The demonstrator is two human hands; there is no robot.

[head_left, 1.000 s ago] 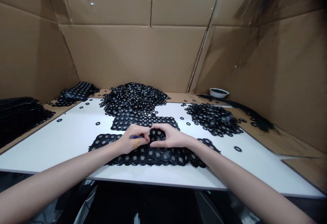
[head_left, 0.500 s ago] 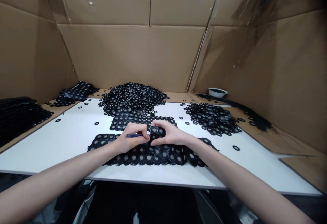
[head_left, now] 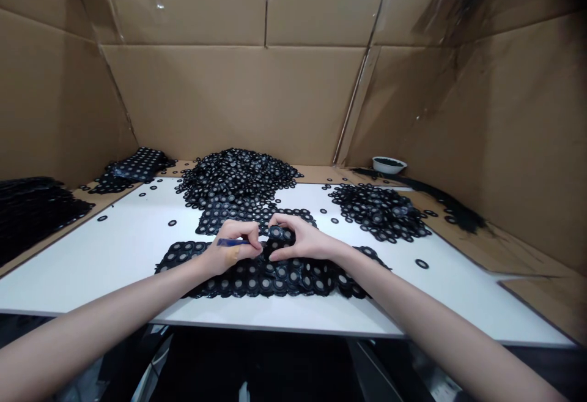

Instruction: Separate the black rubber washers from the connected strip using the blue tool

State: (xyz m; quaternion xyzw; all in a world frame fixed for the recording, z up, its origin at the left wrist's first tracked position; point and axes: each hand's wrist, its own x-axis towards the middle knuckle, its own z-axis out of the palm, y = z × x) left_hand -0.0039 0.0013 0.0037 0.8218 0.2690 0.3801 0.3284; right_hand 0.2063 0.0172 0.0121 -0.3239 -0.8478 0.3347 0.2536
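Observation:
A mat of joined black rings with pale grey centres [head_left: 266, 284] lies across the front of the white table. My right hand [head_left: 305, 240] is closed on a raised, folded part of this mat, thumb below and fingers above. Just to its left, my left hand [head_left: 232, 252] pinches a slim tool with a blue handle [head_left: 229, 242]. The tool's working tip is too small to make out. Both hands are above the mat, their fingertips close together but apart.
Behind the hands rises a big heap of loose black rings [head_left: 233, 172], with a smaller ring pile [head_left: 380, 212] to the right. Dark strands [head_left: 440, 197] and a white bowl [head_left: 389, 165] lie at the back right. Stacked black mats [head_left: 36, 212] stand left. Cardboard walls [head_left: 229, 102] enclose the table.
My left hand and the blue-handled tool have drawn slightly left, away from the right hand. My right hand keeps its grip on the raised part of the mat.

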